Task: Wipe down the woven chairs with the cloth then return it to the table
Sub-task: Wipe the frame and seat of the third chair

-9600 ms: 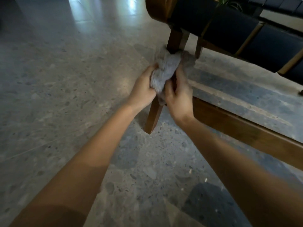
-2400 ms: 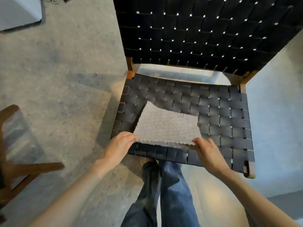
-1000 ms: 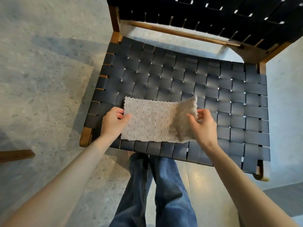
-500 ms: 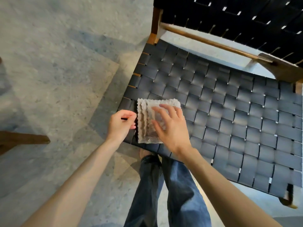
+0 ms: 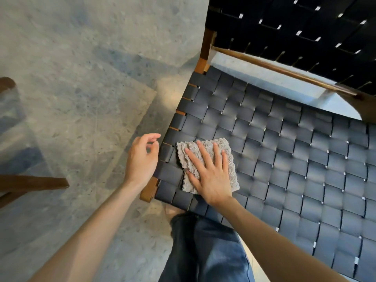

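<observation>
Half of your view is speckled grey stone floor [image 5: 81, 78], spreading left of the woven chair [image 5: 280, 110]. That chair fills the other half. Its seat [image 5: 295, 169] of dark interlaced straps is the landmark, with the black woven backrest [image 5: 284, 27] rising behind the seat and a wooden rail [image 5: 284, 72] running between the 2. Left of the seat, well apart from it, brown wooden parts of a 2nd chair [image 5: 30, 184] show. Your legs in blue jeans [image 5: 207, 251] stand just in front of the seat's front edge. The cloth [image 5: 233, 171], grey and nubbly, lies folded into a small stack on the seat near its front left corner, its layered edges facing the seat's left side. Your right hand [image 5: 209, 176] lies flat on top of the cloth, fingers straight and spread, pressing it against the seat rather than grasping it. Your left hand [image 5: 142, 159] hovers just off the seat's left edge, beside the cloth but apart from it, fingers loosely curled and released, holding nothing.
</observation>
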{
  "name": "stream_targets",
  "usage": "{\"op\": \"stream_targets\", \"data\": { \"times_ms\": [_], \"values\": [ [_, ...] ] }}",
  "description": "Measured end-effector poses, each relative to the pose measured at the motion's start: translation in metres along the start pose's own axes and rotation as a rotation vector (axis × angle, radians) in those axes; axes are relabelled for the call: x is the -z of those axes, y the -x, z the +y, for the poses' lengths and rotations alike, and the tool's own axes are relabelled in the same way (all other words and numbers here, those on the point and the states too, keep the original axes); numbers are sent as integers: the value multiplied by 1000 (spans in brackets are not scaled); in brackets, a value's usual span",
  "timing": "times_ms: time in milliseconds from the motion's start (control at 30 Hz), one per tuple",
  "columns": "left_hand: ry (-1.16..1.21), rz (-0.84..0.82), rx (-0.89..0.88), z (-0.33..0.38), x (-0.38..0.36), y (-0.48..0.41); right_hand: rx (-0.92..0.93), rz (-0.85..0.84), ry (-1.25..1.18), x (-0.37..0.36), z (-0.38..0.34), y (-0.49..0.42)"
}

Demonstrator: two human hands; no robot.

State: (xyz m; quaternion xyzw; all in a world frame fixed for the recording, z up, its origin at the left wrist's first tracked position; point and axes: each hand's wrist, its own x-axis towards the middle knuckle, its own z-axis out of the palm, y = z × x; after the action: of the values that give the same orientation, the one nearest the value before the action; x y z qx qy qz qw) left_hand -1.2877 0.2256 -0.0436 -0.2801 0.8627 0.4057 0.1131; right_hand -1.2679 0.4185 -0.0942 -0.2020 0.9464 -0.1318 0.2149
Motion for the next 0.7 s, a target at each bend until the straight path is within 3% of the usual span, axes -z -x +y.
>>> {"op": "stream_targets", "data": {
  "times_ms": [200,400,700],
  "values": [
    [-65,-134,-9,23,-18,-43,-138,53,-119,6,12,-56],
    [-77,-263,-131,25,-27,-93,-325,154,-231,16,16,-149],
    [103,-600,-186,8,-41,-140,-570,318,-266,30,21,-231]
  ]
}}
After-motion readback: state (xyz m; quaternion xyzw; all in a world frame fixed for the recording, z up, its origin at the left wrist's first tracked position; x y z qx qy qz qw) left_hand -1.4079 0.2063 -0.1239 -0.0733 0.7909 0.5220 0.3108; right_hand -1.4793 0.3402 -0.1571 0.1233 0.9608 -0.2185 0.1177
